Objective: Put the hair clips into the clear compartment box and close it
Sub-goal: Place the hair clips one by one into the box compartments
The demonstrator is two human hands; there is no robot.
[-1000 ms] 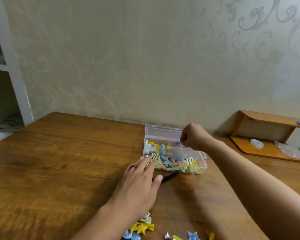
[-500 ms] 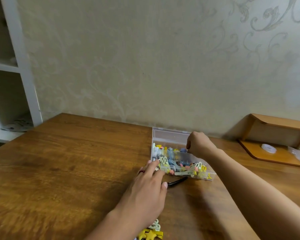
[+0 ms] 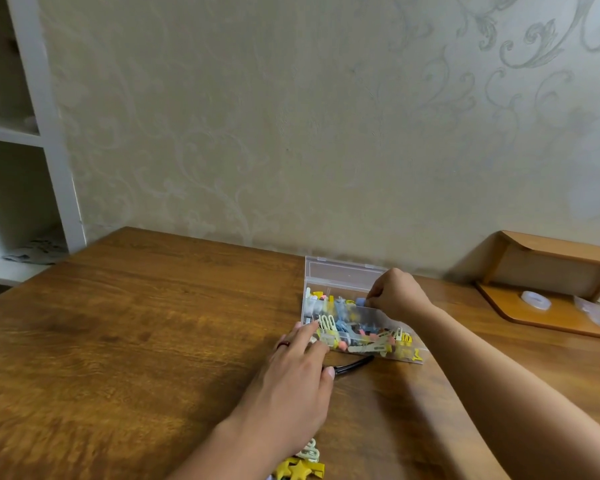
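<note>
We look down at a brown wooden tabletop [image 3: 136, 341] set against a pale wall with a faint scroll pattern. The clear compartment box [image 3: 355, 327] sits open near the far edge, its lid tipped back toward the wall, its compartments already crowded with small pastel hair clips.

Our right hand [image 3: 397, 294] hovers over the back of the box, fingers curled and pinching a small blue clip [image 3: 361, 302] just above a compartment. Our left hand [image 3: 298, 368] lies flat with fingers straight, fingertips touching the box's near left corner, likely steadying it. A thin black clip [image 3: 355, 363] lies on the wood just in front of the box. Yellow star clips [image 3: 300, 469] wait at the bottom edge, nearest us.

We judge the clips light, stiff and easy to pinch by their ends. The box looks light and apt to slide, so a steadying hand helps.

A white shelf unit [image 3: 32, 133] stands at left; a small wooden stand [image 3: 551, 289] with a tape roll [image 3: 536, 300] sits at right.
</note>
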